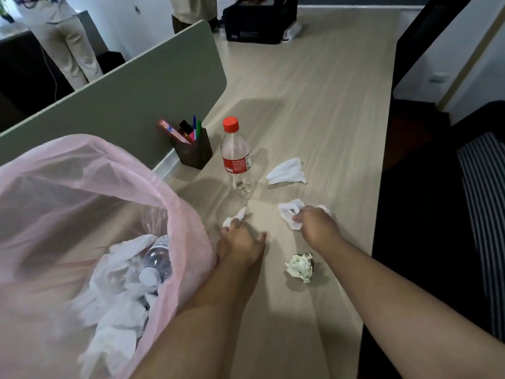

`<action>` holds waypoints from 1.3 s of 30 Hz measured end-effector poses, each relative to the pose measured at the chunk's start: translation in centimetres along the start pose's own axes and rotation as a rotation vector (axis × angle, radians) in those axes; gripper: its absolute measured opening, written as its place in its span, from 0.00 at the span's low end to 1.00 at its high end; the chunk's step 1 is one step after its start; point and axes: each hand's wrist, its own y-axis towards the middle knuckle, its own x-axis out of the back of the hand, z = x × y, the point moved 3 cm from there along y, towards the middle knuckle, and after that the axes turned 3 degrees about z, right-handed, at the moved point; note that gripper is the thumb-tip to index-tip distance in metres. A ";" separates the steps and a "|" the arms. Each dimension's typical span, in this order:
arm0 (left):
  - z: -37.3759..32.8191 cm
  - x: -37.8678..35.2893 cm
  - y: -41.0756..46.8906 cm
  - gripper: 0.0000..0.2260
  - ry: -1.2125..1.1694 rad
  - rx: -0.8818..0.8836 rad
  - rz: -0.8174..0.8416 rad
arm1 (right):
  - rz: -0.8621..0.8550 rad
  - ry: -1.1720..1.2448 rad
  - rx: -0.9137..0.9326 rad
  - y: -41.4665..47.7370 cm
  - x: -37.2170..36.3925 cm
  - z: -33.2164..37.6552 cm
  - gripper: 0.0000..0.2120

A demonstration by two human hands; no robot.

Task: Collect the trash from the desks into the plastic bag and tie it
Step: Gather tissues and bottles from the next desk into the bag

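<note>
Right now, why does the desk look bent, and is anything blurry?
Head view: the wide lens bows the divider and desk edges; the pink bag looks soft; the chair at right sinks into dark; the bottle is sharp, as are the small tissue in the left hand and the crumpled tissue in the right hand.

At nine o'clock the pink plastic bag (82, 173) runs off the left and bottom edges, and its hazy wall hides part of the water bottle (158, 257) inside. On the right hand (317, 227) the fingertips are buried in a white tissue (286, 214). On the left hand (241, 240) they hide behind a small tissue (233, 218). At eleven o'clock, two standing people (62, 50) are cut off by the top edge. The label print on the cola bottle (236, 157) is too small to read.
</note>
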 end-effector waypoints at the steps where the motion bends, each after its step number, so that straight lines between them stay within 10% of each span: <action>1: -0.6 0.0 -0.7 0.31 -0.064 -0.026 -0.002 | -0.023 0.114 -0.056 -0.2 0.2 -0.4 0.16; 8: -6.2 -0.1 -6.8 0.32 -0.331 -0.264 0.083 | -0.549 0.582 -0.137 -3.9 3.1 -2.6 0.13; 19: -6.6 0.6 -11.1 0.16 -0.242 -0.314 -0.009 | -0.548 0.747 -0.242 -8.7 3.2 -3.9 0.15; 34: 7.1 24.6 -21.7 0.16 -0.349 -0.571 -1.033 | -1.044 0.790 0.500 -22.4 10.5 18.2 0.13; 39: 14.7 22.6 -19.2 0.14 -0.215 -0.265 -0.669 | -0.828 0.644 0.651 -23.1 7.0 25.9 0.12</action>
